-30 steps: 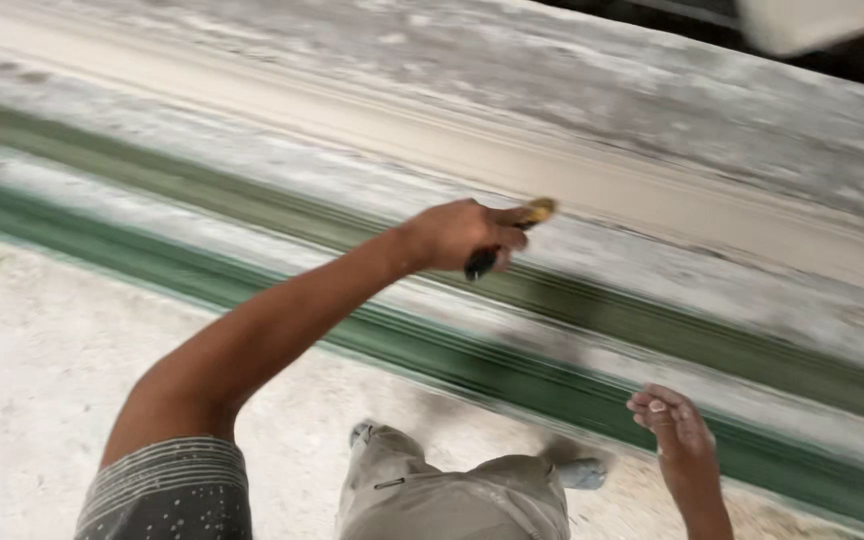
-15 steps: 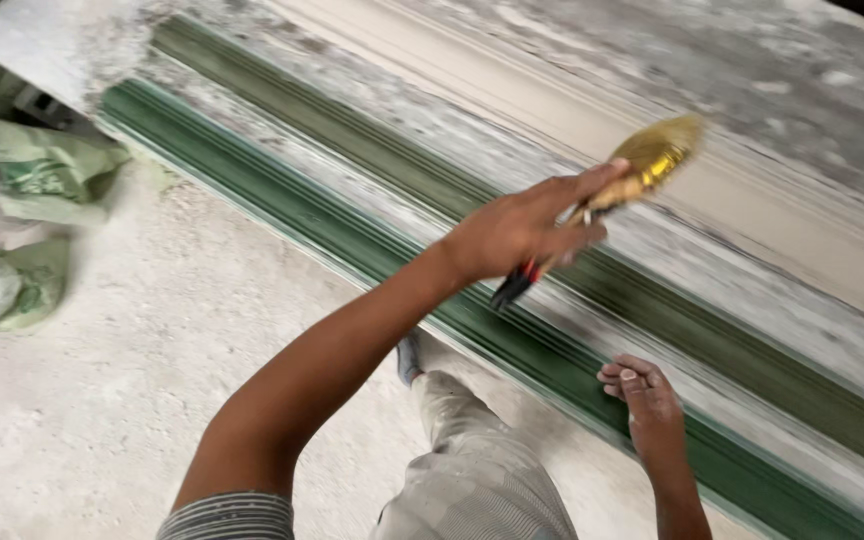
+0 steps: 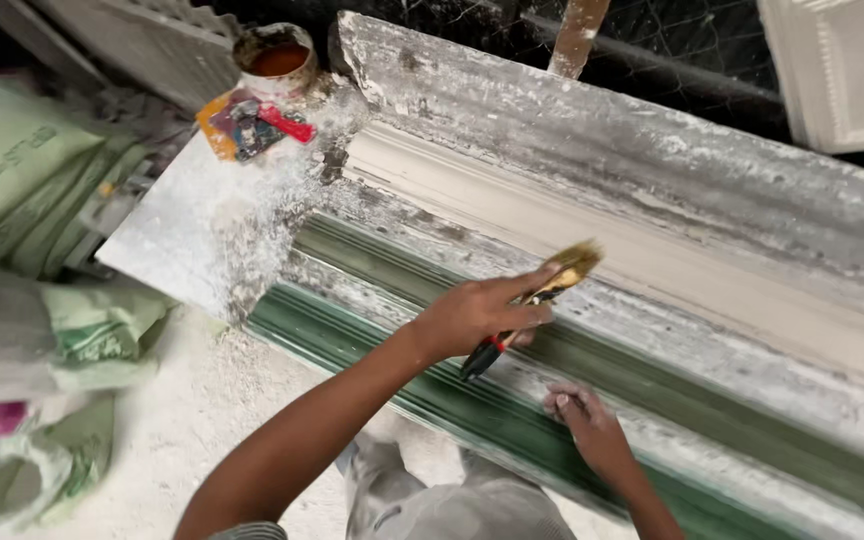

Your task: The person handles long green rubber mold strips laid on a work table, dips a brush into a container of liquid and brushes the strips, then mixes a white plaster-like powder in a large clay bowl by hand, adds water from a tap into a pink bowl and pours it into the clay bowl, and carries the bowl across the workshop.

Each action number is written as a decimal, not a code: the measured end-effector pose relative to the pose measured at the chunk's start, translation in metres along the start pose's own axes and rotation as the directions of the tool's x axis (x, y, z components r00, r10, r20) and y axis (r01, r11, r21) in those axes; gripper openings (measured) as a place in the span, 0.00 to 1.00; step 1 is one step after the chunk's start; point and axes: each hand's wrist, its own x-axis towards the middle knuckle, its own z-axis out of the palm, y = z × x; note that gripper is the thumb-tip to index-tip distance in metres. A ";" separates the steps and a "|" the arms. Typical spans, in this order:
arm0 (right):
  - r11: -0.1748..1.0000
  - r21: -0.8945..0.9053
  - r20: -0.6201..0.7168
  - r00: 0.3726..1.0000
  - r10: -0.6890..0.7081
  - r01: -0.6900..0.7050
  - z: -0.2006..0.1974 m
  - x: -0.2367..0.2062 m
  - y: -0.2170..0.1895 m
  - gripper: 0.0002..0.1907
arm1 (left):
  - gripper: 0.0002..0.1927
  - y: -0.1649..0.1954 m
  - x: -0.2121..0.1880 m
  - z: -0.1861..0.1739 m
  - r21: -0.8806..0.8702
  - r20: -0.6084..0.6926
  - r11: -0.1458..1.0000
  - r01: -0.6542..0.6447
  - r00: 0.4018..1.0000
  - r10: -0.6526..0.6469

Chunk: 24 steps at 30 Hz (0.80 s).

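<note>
Left hand (image 3: 482, 315): fingers wrapped tight round the handle of a brush (image 3: 537, 295), held above the mould; the arm reaches in from the lower left.
Brush: bristles golden and blurred, pointing up and right over the pale channel; the dark handle with a red band sticks out below the fist, pointing down and left.
Right hand (image 3: 587, 425): lies on the near edge of the mould, just below and right of the left hand; fingers loosely curled against the surface, nothing in it that shows.
Mould (image 3: 652, 260): a long stepped form running from upper left to lower right, grey and crusted with white plaster on top, with a smooth pale channel along its middle.
Green strips (image 3: 372, 345): 2 ribbed green bands along the near side of the mould; the right hand rests where the lower one meets the grey ledge.
Tin (image 3: 277, 60): a round, plaster-caked tin of orange-brown liquid at the far left end of the mould.
Scraps (image 3: 252, 125): a small heap of coloured bits, red and orange among them, just in front of the tin.
Bags (image 3: 42, 190): pale green sacks piled at the left, on the dusty white floor (image 3: 182, 430).
Legs (image 3: 452, 500): dusty grey trousers below the arms.
</note>
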 end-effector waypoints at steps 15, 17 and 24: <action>0.921 0.353 -0.401 0.864 0.305 -0.162 0.299 0.002 -0.141 0.18 | 0.16 -0.182 -0.097 -0.251 -0.324 0.501 0.933 0.159 0.865 0.026; 0.889 0.418 -0.465 0.796 0.388 -0.189 0.314 -0.008 -0.130 0.19 | 0.14 -0.200 -0.113 -0.268 -0.351 0.335 0.929 0.118 0.942 0.007; 0.790 0.541 -0.628 0.486 0.608 -0.289 0.357 -0.031 -0.068 0.24 | 0.24 -0.206 -0.121 -0.263 -0.905 0.298 0.142 0.400 0.837 -0.459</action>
